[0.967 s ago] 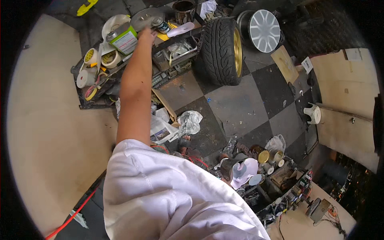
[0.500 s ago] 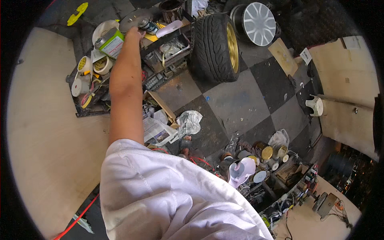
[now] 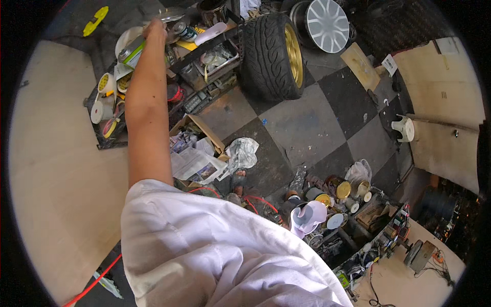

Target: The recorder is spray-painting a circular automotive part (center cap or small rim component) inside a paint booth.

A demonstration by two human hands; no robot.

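My left hand (image 3: 155,30) reaches far out over the cluttered low shelf at the upper left, its fingers bent at the rim of a round grey metal disc (image 3: 172,14). The disc looks tilted up; the fingertips themselves are hard to make out. Beside the hand lie a dark spray can (image 3: 184,31) and a lilac plastic piece (image 3: 210,34). A green and silver rectangular tin (image 3: 132,53) is partly covered by my forearm. Rolls of tape (image 3: 106,82) sit nearer me. My right hand is out of sight behind the white shirt.
A tyre on a gold rim (image 3: 271,59) stands right of the shelf, beside a silver wheel cover (image 3: 327,25). A cardboard box with newspapers (image 3: 197,161) lies on the checkered floor. Several cans (image 3: 337,187) and a lilac cup (image 3: 308,219) are at lower right. A red hose (image 3: 94,281) runs lower left.
My left hand has moved left, away from the spray can. The grey disc, lying flatter before, now appears raised and tilted. The whole view has shifted slightly.
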